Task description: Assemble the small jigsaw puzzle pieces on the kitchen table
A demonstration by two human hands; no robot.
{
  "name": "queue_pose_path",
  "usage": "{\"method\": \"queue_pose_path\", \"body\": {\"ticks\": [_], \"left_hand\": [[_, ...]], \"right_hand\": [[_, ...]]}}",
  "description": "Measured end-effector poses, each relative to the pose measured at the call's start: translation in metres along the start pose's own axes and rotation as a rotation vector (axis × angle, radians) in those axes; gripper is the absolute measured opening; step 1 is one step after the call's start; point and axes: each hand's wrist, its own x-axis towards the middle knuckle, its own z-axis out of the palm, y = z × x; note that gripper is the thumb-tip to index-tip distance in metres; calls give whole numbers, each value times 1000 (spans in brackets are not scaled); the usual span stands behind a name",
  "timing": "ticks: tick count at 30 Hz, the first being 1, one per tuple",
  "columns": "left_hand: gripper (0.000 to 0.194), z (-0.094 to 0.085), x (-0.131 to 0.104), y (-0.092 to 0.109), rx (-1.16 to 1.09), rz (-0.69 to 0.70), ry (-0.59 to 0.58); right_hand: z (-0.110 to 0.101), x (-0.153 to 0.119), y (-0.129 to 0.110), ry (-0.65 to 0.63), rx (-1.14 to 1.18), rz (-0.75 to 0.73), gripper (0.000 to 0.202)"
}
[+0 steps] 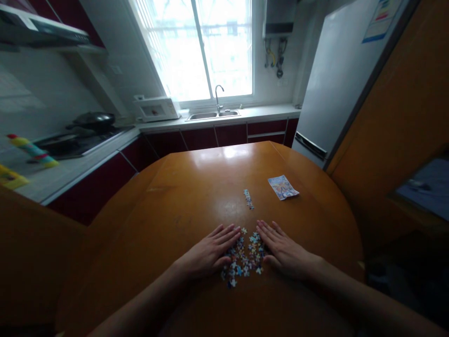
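Loose jigsaw puzzle pieces (246,268) lie in a small heap near the front of the wooden table (189,196). At the heap's left edge my left hand (212,248) rests palm down, fingers stretched out and touching the outer pieces. My right hand (282,245) lies flat along the right edge, fingers extended. Neither hand grips anything; pieces under the palms are hidden. Beyond the heap, a short strip of joined puzzle pieces (249,199) lies on the tabletop. To its right is a printed picture sheet (283,187) with slightly raised corners.
Behind the table runs a counter with a sink (203,115), a faucet (218,96) and a white microwave (156,109). A wok (94,120) sits on the stove at left. At right stands a refrigerator (333,75).
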Motion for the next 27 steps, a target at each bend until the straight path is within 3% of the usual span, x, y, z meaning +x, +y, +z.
{"method": "queue_pose_path", "body": {"ticks": [3,7,9,14,18,23,27], "left_hand": [[69,-5,3,-5,-10,12,13],[63,-10,8,-13,-15,-24,87],[60,-12,9,-16,-20,-33,151],[51,-9,9,-23,-52,-31,347],[41,-7,11,-26,-58,-27,421],[31,-13,26,-22,-85,-2,441],[26,-23,54,-23,-202,-9,487]], "right_hand": [[7,3,-15,121,-59,-79,65],[23,12,-40,304,-100,-195,26],[32,16,-48,364,-140,-231,17],[52,9,-55,448,-258,-350,5],[61,-3,-60,483,-302,-410,5],[42,3,-61,512,-230,-424,10],[6,38,-36,591,-64,-336,21]]}}
